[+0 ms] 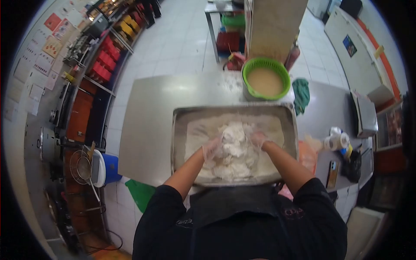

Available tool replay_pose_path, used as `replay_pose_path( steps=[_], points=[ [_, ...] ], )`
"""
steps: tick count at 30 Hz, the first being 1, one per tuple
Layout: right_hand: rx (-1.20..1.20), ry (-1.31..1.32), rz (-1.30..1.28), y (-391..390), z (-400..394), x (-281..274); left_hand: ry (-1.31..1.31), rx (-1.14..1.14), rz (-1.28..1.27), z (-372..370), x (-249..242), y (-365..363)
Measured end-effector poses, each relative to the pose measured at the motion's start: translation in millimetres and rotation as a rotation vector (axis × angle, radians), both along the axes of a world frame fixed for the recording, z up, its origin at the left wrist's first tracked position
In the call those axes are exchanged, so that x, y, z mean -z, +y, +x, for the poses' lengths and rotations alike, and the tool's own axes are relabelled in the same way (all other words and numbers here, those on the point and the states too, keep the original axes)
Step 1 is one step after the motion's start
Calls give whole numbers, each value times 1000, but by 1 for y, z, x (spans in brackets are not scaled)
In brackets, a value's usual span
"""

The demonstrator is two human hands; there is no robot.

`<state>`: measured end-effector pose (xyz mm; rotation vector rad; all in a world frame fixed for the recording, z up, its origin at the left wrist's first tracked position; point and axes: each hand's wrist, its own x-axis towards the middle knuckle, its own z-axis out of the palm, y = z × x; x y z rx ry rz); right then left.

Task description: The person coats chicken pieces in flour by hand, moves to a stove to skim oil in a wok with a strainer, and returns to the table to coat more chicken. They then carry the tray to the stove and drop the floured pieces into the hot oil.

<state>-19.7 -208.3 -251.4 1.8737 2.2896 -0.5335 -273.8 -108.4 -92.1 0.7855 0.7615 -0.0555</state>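
Observation:
A deep rectangular metal tray [174,149] holds a bed of white flour-like powder [197,130]. Heaped down its middle are several lumpy pieces coated in the powder [234,149]; what lies under the coating cannot be made out. My left hand [211,148], in a clear plastic glove, is at the left side of the heap. On the opposite side, my right hand [258,138], gloved likewise, reaches in against the heap. Powder and blur hide the fingers of both hands, so their grip does not show.
Behind the tray on the steel table [145,125] stands a green basket [286,80] in a container of cloudy liquid. A green cloth [301,95], a phone [332,174] and bottles [337,141] lie to the right. A blue bucket [112,169] stands at left.

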Motion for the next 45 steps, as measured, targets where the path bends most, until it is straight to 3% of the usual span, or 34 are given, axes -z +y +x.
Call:
replay_pose_path(
  steps=[1, 2, 3, 4, 5, 6, 7, 8, 10, 11, 13, 15, 17, 19, 21, 22, 23, 24, 26, 27, 29, 30, 31, 32, 33, 35, 37, 38, 40, 41, 42, 43, 44, 45],
  points=[
    [580, 382, -217, -3, -18, -58, -17, -7, -13, -6, 5, -4],
    [594, 366, -178, -6, -33, -125, 9, 3, -43, -11, 19, -1],
    [607, 347, -136, -9, -42, -174, 104, 152, 327, -17, 42, 4],
    [585, 412, -106, -11, -45, -189, 183, 309, 703, -23, 55, 8],
    [562, 473, -64, -12, -46, -199, 187, 326, 690, -29, 56, 14],
    [576, 479, -73, -12, -47, -215, 231, 581, 1055, -35, 53, 21],
    [618, 736, -74, -12, -48, -230, 264, 837, 1421, -35, 35, 21],
    [652, 993, -69, -14, -49, -240, 260, 847, 1416, -34, 16, 15],
    [717, 944, -93, -21, -51, -249, 765, 616, 1282, -19, -76, -1],
    [764, 892, -107, -20, -52, -253, 769, 602, 1297, -17, -78, -2],
    [711, 1059, 103, -21, -59, -246, 679, 538, 1362, -14, -82, -4],
    [618, 1225, 317, -18, -74, -249, 146, 24, 1221, -13, -68, -19],
    [900, 2437, -29, -20, -91, -253, 15, 77, 905, 1, -28, -16],
    [905, 2309, -102, -23, -95, -236, -158, -224, -140, 15, -89, -41],
    [934, 2177, -161, -22, -85, -221, -212, -191, 17, 8, -72, -44],
    [721, 1737, -10, -23, -78, -215, -241, -153, 146, 2, -52, -44],
    [519, 1294, 116, -26, -72, -211, -256, 95, 730, -6, -15, -32],
    [520, 1294, 115, -29, -66, -213, -256, 95, 729, -6, -21, -33],
    [481, 888, -73, -39, -56, -225, -55, -176, 268, -7, -41, -41],
    [489, 892, -80, -42, -55, -232, -49, -171, 260, -12, -32, -38],
    [645, 1036, 84, -48, -52, -241, -61, 44, 588, -26, -2, -27],
    [638, 880, 162, -51, -45, -219, -54, 52, 573, -31, 4, -23],
    [632, 724, 227, -56, -42, -212, 171, 231, 924, -33, 5, -18],
    [701, 750, 156, -61, -39, -203, 397, 428, 1256, -37, 9, -17],
    [777, 776, 72, -59, -40, -214, 371, 352, 1059, -39, -7, -15],
    [740, 1000, 326, -50, -52, -226, 344, 300, 853, -36, -16, -25],
    [659, 925, 256, -49, -68, -239, -35, -123, 643, -19, -19, -23],
    [554, 856, 181, -47, -79, -244, -42, -121, 660, -10, -23, -27],
    [521, 920, 349, -43, -114, -221, 69, -31, 1176, 11, -30, -54],
    [500, 922, 375, -37, -119, -209, 29, -41, 1236, 16, -23, -76],
    [679, 1279, 128, -31, -121, -198, -13, -51, 1295, 22, -17, -92],
    [846, 1617, -161, -28, -124, -190, -61, -257, 806, 35, -23, -96],
    [821, 1610, -148, -28, -127, -184, -116, -437, 302, 44, -31, -97],
    [812, 1454, -7, -28, -128, -178, -137, -450, 320, 44, -31, -93]
  ],
)
